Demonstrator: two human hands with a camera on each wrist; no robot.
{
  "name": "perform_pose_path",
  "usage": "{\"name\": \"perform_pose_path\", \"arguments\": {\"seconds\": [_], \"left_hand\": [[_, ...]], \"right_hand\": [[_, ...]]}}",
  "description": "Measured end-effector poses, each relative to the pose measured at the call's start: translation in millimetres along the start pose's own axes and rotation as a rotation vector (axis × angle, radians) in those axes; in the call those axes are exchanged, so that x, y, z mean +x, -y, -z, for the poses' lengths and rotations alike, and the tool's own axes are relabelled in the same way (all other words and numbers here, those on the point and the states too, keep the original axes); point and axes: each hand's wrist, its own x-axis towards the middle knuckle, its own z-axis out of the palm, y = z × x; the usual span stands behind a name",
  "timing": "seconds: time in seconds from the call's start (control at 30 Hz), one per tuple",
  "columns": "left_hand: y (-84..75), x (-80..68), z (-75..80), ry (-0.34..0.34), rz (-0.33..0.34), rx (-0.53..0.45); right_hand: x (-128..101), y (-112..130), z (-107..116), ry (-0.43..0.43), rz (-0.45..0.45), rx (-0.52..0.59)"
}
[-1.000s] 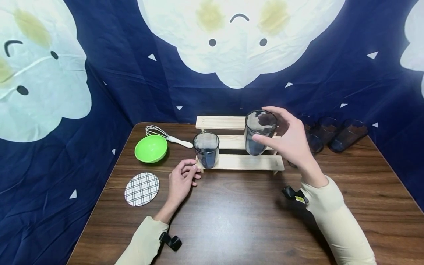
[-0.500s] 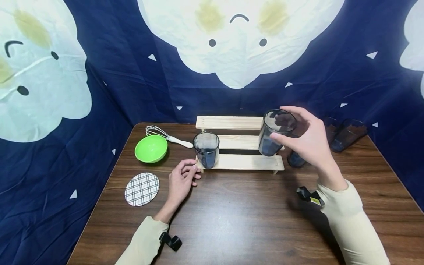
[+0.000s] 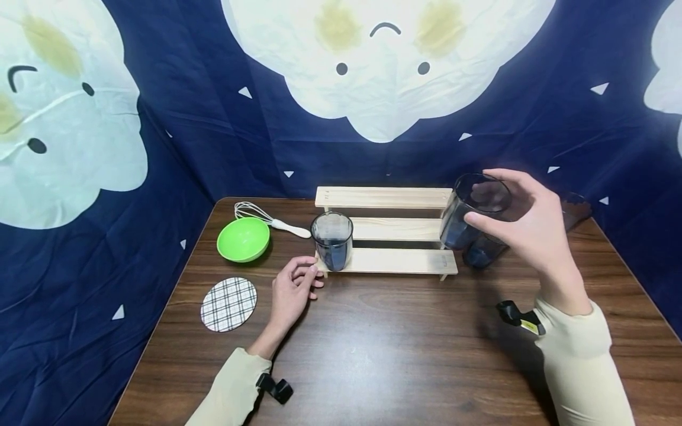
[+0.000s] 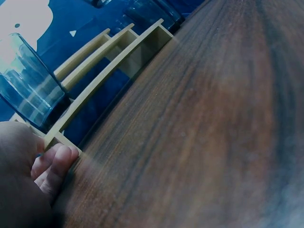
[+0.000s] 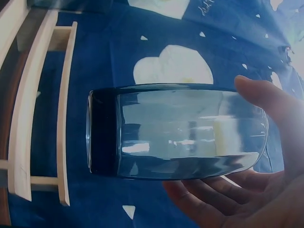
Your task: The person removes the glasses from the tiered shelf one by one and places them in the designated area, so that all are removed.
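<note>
My right hand (image 3: 540,234) grips a smoky blue drinking glass (image 3: 459,222) near its rim, thumb on one side and fingers on the other. The glass is raised, slightly tilted, and overlaps the right end of the three-step wooden rack (image 3: 396,260). In the right wrist view, the held glass (image 5: 175,133) lies between thumb and fingers, its thick base toward the rack's steps. A second glass (image 3: 333,242) stands upright on the left end of the lowest step. Just beside it, my left hand (image 3: 290,290) holds the rack's front left corner with curled fingers (image 4: 59,164).
More dark glasses stand on the right; one glass (image 3: 479,253) shows below the held one, another glass (image 3: 576,208) behind my hand. Left of the rack are a white-handled whisk (image 3: 288,228), a green bowl (image 3: 243,239) and a checked round mat (image 3: 229,305). A blue cloth hangs behind.
My right hand has carried the glass rightward, from above the rack's right part to beyond its right end. The left hand, the rack and the glass on it have stayed put.
</note>
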Motion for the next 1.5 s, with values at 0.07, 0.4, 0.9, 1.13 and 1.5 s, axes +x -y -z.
{"name": "perform_pose_path", "arguments": {"seconds": [0.07, 0.4, 0.9, 1.13, 1.5], "left_hand": [[0.3, -0.1, 0.2, 0.0, -0.004, 0.001], [1.6, 0.6, 0.7, -0.005, -0.012, 0.003], [3.0, 0.4, -0.8, 0.002, -0.001, -0.005], [1.7, 1.2, 0.1, -0.005, -0.013, -0.006], [1.5, 0.9, -0.2, 0.002, -0.016, -0.002]], "right_hand": [[-1, 0, 4, -0.001, -0.003, 0.015], [-3, 2, 22, -0.026, -0.008, 0.041], [-9, 6, 64, -0.158, -0.027, -0.011], [-12, 8, 79, -0.213, -0.047, 0.002], [-19, 7, 101, -0.325, -0.119, 0.105]]}}
